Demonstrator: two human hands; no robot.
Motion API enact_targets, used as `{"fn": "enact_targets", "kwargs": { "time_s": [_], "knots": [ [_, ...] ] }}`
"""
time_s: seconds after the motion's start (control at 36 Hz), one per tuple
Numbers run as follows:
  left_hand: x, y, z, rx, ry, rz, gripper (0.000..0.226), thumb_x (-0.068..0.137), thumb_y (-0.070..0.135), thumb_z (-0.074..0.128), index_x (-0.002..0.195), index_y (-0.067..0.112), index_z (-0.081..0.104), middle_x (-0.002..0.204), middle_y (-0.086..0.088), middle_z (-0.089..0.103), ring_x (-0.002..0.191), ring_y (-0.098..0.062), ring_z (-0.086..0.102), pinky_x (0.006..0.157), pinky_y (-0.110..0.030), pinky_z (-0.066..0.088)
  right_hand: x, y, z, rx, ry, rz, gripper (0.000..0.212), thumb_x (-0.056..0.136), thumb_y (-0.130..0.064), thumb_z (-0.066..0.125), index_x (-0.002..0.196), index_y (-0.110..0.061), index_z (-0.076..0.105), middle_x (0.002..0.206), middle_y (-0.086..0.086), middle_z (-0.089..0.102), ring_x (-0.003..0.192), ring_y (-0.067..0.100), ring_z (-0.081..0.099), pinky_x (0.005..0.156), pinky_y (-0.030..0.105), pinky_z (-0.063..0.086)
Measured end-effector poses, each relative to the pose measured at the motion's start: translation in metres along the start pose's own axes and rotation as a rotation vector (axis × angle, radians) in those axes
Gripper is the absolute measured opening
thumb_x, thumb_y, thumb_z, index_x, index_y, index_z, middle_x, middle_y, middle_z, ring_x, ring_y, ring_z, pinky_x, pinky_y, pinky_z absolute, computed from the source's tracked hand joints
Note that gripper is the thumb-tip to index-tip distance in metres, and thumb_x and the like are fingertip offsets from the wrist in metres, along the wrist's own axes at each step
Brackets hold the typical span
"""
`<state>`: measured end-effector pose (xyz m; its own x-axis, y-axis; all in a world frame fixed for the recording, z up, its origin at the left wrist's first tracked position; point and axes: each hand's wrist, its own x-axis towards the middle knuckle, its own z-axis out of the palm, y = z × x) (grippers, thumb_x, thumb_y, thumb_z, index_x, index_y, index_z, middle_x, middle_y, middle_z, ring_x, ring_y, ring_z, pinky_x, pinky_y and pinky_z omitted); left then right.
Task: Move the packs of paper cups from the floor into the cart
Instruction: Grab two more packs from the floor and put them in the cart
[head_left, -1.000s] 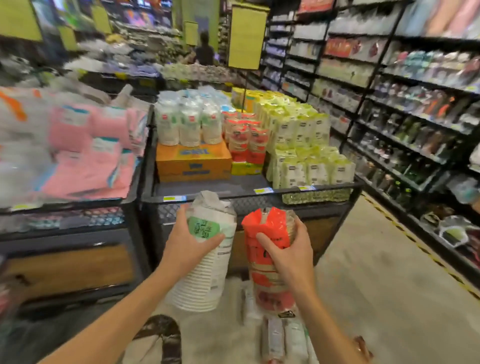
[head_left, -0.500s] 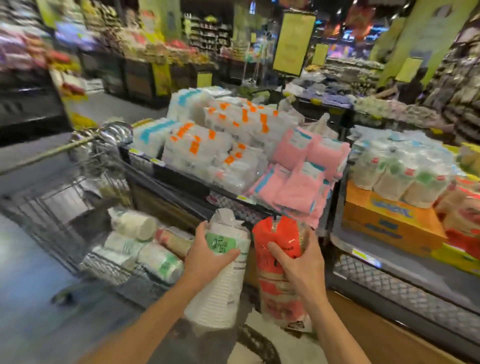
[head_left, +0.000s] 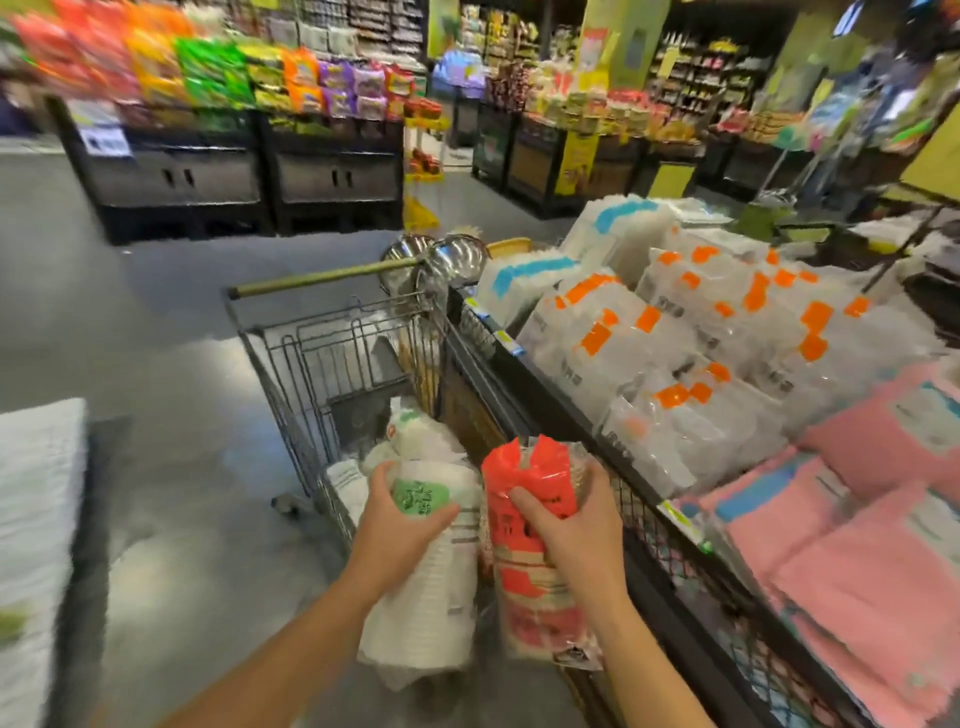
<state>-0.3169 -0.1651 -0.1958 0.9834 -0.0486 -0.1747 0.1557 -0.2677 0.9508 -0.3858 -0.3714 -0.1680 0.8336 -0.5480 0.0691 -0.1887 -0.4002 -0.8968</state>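
My left hand (head_left: 397, 527) grips a white pack of paper cups with a green label (head_left: 436, 587), held upright over the near end of the wire shopping cart (head_left: 291, 384). My right hand (head_left: 574, 530) grips a pack of cups in red-orange wrapping (head_left: 535, 597) right beside it, the two packs touching. Inside the cart lie other white cup packs (head_left: 415, 434), partly hidden behind the packs I hold. The cart's handle (head_left: 332, 273) is at its far end.
A black display bin (head_left: 670, 566) runs along the cart's right side, piled with clear packs with orange labels (head_left: 691, 358) and pink packs (head_left: 872, 540). Grey floor (head_left: 145, 322) lies left of the cart. Snack shelves (head_left: 218, 135) stand across the aisle. A white object (head_left: 36, 519) sits at the left edge.
My view has swung left from the cup display to the cart. Both hands have carried their packs over the cart's near end, still holding them upright.
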Motion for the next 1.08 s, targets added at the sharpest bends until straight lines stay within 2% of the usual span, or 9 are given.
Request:
{"fn": "enact_targets", "kwargs": {
  "time_s": [0.06,0.17,0.36,0.5,0.61,0.78,0.86,0.97,1.08],
  "knots": [
    [0.018,0.001,0.008,-0.006,0.069,-0.034,0.106,0.069,0.041,0.089,0.151,0.026,0.024,0.135,0.002,0.049,0.113,-0.018,0.057,0.096,-0.035,0.05,0.028,0.006,0.007,0.003,-0.054,-0.004,0.107,0.055,-0.081,0.087,0.146,-0.043,0.047,0.136,-0.015,0.064,0.125,0.012,0.065,0.109,0.05,0.055],
    [0.048,-0.002,0.023,-0.034,0.195,-0.109,0.098,0.07,0.034,0.091,0.145,0.022,0.031,0.119,0.004,0.053,0.102,-0.016,0.059,0.083,-0.029,0.047,0.073,0.015,0.022,-0.012,-0.155,-0.004,0.104,0.055,-0.079,0.086,0.144,-0.043,0.046,0.137,-0.015,0.062,0.125,0.012,0.063,0.109,0.05,0.054],
    [0.092,-0.029,0.03,-0.116,0.337,-0.265,0.105,0.066,0.036,0.093,0.147,0.02,0.03,0.131,-0.001,0.05,0.114,-0.022,0.056,0.101,-0.043,0.049,0.133,0.023,0.064,-0.074,-0.266,0.048,0.107,0.057,-0.08,0.084,0.147,-0.036,0.047,0.135,-0.011,0.063,0.126,0.015,0.063,0.109,0.05,0.053],
    [0.138,-0.058,0.039,-0.114,0.348,-0.372,0.114,0.055,0.055,0.089,0.147,0.027,0.027,0.133,-0.001,0.055,0.113,-0.021,0.06,0.1,-0.045,0.051,0.165,0.038,0.107,-0.144,-0.315,0.122,0.1,0.065,-0.067,0.09,0.148,-0.03,0.048,0.135,-0.008,0.062,0.126,0.017,0.062,0.109,0.048,0.053],
    [0.176,-0.079,0.051,-0.107,0.304,-0.388,0.097,0.075,0.035,0.087,0.15,0.021,0.026,0.124,0.005,0.051,0.098,-0.009,0.056,0.078,-0.023,0.046,0.187,0.055,0.144,-0.205,-0.333,0.202,0.101,0.057,-0.075,0.086,0.142,-0.032,0.05,0.126,-0.01,0.063,0.118,0.015,0.065,0.102,0.047,0.057],
    [0.216,-0.122,0.06,-0.02,0.337,-0.523,0.105,0.069,0.039,0.089,0.151,0.019,0.028,0.134,-0.003,0.052,0.113,-0.02,0.056,0.1,-0.038,0.047,0.215,0.109,0.198,-0.312,-0.378,0.307,0.118,0.054,-0.085,0.082,0.152,-0.033,0.043,0.135,-0.01,0.062,0.125,0.015,0.065,0.103,0.047,0.059],
    [0.233,-0.152,0.066,0.031,0.358,-0.58,0.098,0.068,0.031,0.091,0.147,0.018,0.034,0.127,-0.006,0.06,0.096,-0.017,0.063,0.09,-0.037,0.052,0.223,0.122,0.219,-0.373,-0.385,0.359,0.114,0.06,-0.078,0.083,0.155,-0.031,0.041,0.139,-0.008,0.058,0.129,0.016,0.061,0.105,0.046,0.056],
    [0.249,-0.192,0.075,0.138,0.407,-0.714,0.101,0.07,0.044,0.087,0.15,0.021,0.031,0.141,-0.009,0.053,0.122,-0.034,0.056,0.102,-0.047,0.046,0.229,0.162,0.247,-0.477,-0.416,0.443,0.127,0.055,-0.085,0.077,0.159,-0.026,0.036,0.147,0.0,0.057,0.136,0.024,0.058,0.107,0.05,0.054],
    [0.258,-0.231,0.097,0.217,0.43,-0.747,0.105,0.075,0.047,0.083,0.153,0.017,0.02,0.15,-0.015,0.042,0.133,-0.04,0.045,0.106,-0.052,0.041,0.235,0.186,0.266,-0.563,-0.471,0.503,0.122,0.07,-0.073,0.084,0.165,-0.024,0.027,0.153,0.007,0.055,0.136,0.031,0.059,0.107,0.047,0.052]
  ]
}}
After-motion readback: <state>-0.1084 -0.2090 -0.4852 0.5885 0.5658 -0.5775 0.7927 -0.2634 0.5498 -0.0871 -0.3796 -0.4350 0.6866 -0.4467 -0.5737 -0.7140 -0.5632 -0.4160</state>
